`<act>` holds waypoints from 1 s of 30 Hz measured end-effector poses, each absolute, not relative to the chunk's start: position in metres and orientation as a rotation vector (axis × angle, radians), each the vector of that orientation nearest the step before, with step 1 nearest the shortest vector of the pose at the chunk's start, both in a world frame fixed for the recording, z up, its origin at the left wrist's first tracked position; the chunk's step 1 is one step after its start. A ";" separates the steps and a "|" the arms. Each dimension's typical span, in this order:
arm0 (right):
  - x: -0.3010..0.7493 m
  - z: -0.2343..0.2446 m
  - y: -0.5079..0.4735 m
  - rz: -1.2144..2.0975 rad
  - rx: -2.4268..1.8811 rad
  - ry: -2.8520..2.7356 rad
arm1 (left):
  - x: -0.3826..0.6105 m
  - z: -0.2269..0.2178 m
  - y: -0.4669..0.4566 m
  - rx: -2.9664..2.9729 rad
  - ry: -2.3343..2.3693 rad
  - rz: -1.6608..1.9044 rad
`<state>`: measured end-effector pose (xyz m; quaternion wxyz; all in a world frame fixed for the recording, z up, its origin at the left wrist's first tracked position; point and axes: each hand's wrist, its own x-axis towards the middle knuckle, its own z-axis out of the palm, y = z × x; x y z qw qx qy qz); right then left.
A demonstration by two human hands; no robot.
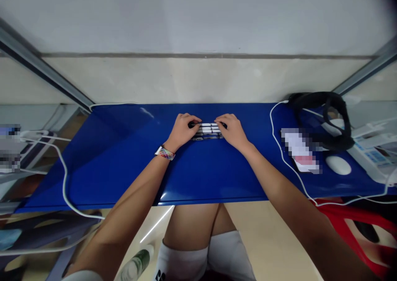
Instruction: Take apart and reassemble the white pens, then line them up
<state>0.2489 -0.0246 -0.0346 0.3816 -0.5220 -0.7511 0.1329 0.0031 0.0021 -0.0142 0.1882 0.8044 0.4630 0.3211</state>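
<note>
Several white pens [209,130] with dark ends lie side by side across the middle of the blue table [130,177]. At their left ends, my left hand [184,129] is closed, thumb and fingers pinching a dark end of the farthest pen. My right hand [232,131] grips the opposite end in the same way, with a dark tip showing between thumb and fingers. The fingers partly cover the pens' ends. Just nearer to me, the closest pieces in the row look darker, and their details are too small to tell.
To the right lie a phone [300,151], a white mouse [338,165] and a black headband-like strap [341,107]. A white cable [274,134] runs beside them. Another cable [64,177] hangs at the left. A bottle [136,264] stands below the table, and a red stool [347,223] is at the right.
</note>
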 end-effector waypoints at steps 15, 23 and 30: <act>0.246 -0.030 -0.029 0.372 -1.359 -1.915 | 0.004 -0.012 0.002 2.279 1.268 0.862; 0.246 -0.031 -0.028 0.439 -1.344 -1.774 | 0.007 -0.019 0.000 2.088 1.283 1.054; 0.231 -0.034 -0.030 0.705 -1.187 -1.360 | 0.027 -0.018 -0.010 1.589 1.121 1.295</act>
